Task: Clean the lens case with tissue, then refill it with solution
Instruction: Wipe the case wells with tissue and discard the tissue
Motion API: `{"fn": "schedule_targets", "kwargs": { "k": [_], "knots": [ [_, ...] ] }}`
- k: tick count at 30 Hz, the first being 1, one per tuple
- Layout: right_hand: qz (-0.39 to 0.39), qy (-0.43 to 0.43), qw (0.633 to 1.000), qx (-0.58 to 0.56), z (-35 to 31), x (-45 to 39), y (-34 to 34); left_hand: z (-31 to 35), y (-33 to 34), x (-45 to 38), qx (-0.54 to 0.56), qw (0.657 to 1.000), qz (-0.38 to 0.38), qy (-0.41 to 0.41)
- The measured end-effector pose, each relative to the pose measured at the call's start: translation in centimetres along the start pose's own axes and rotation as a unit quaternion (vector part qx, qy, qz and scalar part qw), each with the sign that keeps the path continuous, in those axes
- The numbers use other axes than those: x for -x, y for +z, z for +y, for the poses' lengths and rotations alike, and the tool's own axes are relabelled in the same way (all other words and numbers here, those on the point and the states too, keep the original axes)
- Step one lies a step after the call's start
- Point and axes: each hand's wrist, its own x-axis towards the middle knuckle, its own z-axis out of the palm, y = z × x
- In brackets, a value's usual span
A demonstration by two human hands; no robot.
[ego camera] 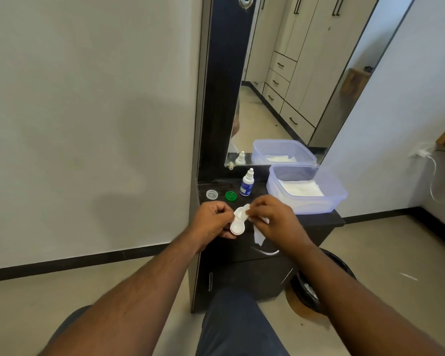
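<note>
Midway through cleaning: left hand (211, 217) grips the open lens case (238, 222) above the worktop (319, 222); right hand (270, 217) pinches tissue (258, 236) into one well. Solution bottle (247, 183) untouched; refilling remains.

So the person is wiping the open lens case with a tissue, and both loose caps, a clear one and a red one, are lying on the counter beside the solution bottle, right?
Nearly. The head view shows the colored cap is green, not red: the green cap lies by the clear cap, left of the solution bottle. The rest holds: the left hand holds the lens case while the right hand works the tissue.
</note>
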Motion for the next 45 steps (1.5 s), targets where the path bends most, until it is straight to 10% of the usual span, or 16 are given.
{"fn": "schedule_targets", "kwargs": {
  "k": [17,30,42,45],
  "knots": [
    [-0.122,0.049,0.988,0.078,-0.4,-1.2,1.7,-0.7,-0.2,0.1,-0.05,0.997,-0.023,0.053],
    [0.058,0.186,0.979,-0.057,-2.0,-0.6,4.2,-0.9,-0.9,0.0,-0.026,0.996,-0.044,0.067],
    [0.223,0.401,0.836,-0.301,-4.3,-1.3,5.8,-1.4,-0.3,0.4,-0.035,0.993,-0.002,0.111],
    [0.193,0.319,0.9,-0.225,-3.8,-0.5,6.0,-1.4,-0.4,0.4,-0.037,0.993,0.006,0.11]
  ]
}}
